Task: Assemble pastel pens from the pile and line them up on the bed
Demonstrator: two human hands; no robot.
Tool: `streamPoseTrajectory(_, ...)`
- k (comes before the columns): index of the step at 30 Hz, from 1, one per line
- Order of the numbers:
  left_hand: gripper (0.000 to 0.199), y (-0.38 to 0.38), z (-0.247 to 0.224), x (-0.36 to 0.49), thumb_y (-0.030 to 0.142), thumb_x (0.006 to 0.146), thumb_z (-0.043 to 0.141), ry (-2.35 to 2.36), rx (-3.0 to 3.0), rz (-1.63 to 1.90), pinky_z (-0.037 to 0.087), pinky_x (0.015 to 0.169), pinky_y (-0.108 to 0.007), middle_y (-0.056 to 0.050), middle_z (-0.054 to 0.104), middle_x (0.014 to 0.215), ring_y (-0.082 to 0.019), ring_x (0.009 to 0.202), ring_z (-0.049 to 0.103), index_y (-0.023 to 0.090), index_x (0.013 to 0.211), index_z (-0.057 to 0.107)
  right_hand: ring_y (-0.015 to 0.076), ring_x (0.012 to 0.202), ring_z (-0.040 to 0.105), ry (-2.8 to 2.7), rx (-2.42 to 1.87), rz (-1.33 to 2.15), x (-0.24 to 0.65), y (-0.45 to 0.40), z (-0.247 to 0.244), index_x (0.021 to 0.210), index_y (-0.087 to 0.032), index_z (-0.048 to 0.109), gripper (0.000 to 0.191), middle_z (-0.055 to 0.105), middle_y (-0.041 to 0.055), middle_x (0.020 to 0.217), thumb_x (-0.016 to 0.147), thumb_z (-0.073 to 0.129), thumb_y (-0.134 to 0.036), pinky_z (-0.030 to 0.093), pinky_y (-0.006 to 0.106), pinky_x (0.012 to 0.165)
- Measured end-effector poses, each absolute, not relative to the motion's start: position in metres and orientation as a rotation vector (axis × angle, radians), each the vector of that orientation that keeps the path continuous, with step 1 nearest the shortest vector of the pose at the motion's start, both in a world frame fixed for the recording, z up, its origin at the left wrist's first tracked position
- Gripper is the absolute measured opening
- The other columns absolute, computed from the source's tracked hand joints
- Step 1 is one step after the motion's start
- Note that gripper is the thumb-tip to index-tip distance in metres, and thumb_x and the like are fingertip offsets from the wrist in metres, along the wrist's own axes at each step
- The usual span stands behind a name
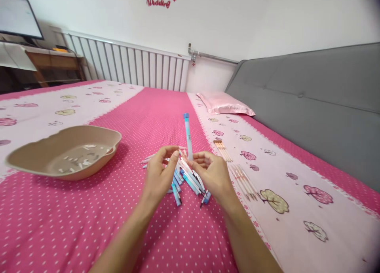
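Observation:
A light blue pen with a darker blue end [188,132] stands nearly upright, its lower end between the thumb and fingers of my right hand [212,172]. My left hand [161,171] is just left of it, thumb and fingertips close together; whatever they may hold is too small to make out. Under and between both hands lies a loose pile of blue, white and pink pens [190,180] on the pink dotted bedspread [118,213]. Right of the pile are a small row of orange-toned pens [223,151] and a row of pale pink pens [245,182].
A beige basin [97,162] with several small white pieces inside sits at the left. A pink pillow [225,103] lies at the back right, beside the grey headboard [311,95]. Behind the bed are a white radiator [133,61] and a desk with a monitor [19,18].

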State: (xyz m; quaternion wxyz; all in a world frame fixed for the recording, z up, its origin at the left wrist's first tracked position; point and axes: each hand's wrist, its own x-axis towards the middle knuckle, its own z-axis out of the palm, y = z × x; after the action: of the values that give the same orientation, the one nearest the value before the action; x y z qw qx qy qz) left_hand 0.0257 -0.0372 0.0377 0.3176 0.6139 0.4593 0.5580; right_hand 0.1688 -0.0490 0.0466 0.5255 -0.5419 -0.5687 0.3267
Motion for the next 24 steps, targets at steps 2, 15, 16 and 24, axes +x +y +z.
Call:
streamPoseTrajectory(2, 0.031, -0.038, 0.039, 0.026, 0.041, 0.085, 0.054, 1.209, 1.618, 1.455, 0.044, 0.075, -0.030, -0.007, 0.068, 0.095, -0.018, 0.084, 0.061, 0.016, 0.100, 0.064, 0.0165, 0.065, 0.067, -1.351, -1.292, 0.782, 0.169, -0.049, 0.047, 0.084, -0.015, 0.067, 0.023, 0.072, 0.0055, 0.077, 0.069, 0.070, -0.031, 0.054, 0.029, 0.063)
streamPoseTrajectory(15, 0.034, -0.063, 0.014, 0.071, 0.027, 0.088, 0.047, 1.265, 2.045, 1.367, 0.045, 0.086, -0.039, -0.011, 0.063, 0.110, -0.023, 0.099, 0.058, 0.017, 0.120, 0.050, 0.0197, 0.071, 0.068, -1.307, -1.360, 0.680, 0.192, -0.041, 0.049, 0.084, -0.014, 0.066, 0.026, 0.071, 0.0075, 0.077, 0.066, 0.069, -0.033, 0.054, 0.033, 0.070)
streamPoseTrajectory(16, 0.039, -0.067, 0.007, 0.078, 0.026, 0.087, 0.048, 1.246, 2.114, 1.332, 0.044, 0.090, -0.041, -0.013, 0.060, 0.115, -0.025, 0.106, 0.056, 0.015, 0.125, 0.045, 0.0197, 0.071, 0.068, -1.289, -1.380, 0.655, 0.202, -0.037, 0.049, 0.084, -0.013, 0.066, 0.028, 0.071, 0.0077, 0.077, 0.065, 0.070, -0.034, 0.054, 0.033, 0.070)
streamPoseTrajectory(24, 0.031, -0.076, -0.009, 0.093, 0.027, 0.088, 0.046, 1.185, 2.390, 0.800, 0.045, 0.091, -0.044, -0.016, 0.056, 0.117, -0.029, 0.107, 0.055, 0.011, 0.114, 0.054, 0.0167, 0.075, 0.068, -1.129, -1.966, 0.386, 0.314, -0.006, 0.034, 0.095, -0.011, 0.068, 0.029, 0.072, 0.0094, 0.083, 0.071, 0.066, -0.027, 0.049, 0.023, 0.067)
